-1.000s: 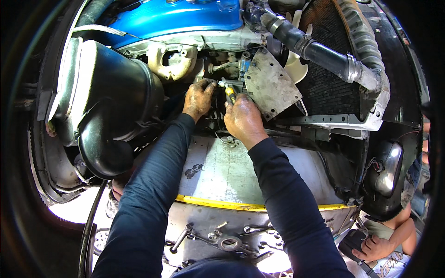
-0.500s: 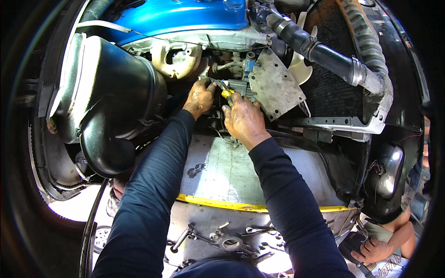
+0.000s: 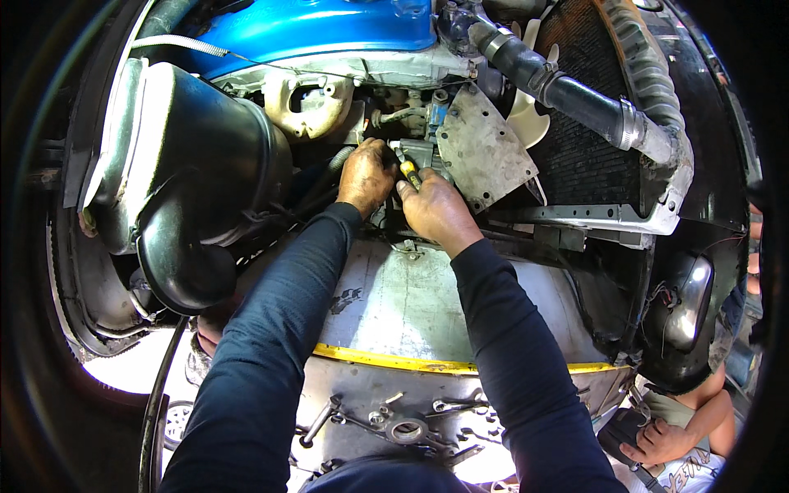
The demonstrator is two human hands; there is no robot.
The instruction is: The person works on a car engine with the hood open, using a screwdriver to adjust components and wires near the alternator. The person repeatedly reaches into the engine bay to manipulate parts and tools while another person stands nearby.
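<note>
My right hand is closed round a hand tool with a yellow-and-black handle. The tool's slim metal end points up and away, beside a small whitish piece; its exact kind is not clear. Just left of it, my left hand is closed, fingers curled inward, and what they pinch is hidden. Both hands are low on the engine's near side, by a grey metal part. A flat grey plate with bolt holes stands just right of them.
A blue engine cover lies beyond, a large black air housing at left. A black hose runs to the radiator at right. Several wrenches and a metal ring lie nearest me. Another person's hand is lower right.
My left hand has shifted slightly right and down, with its wrist turned. The tool's end has drawn a little away from the left fingers. A ribbed grey hose now shows beside the left hand.
</note>
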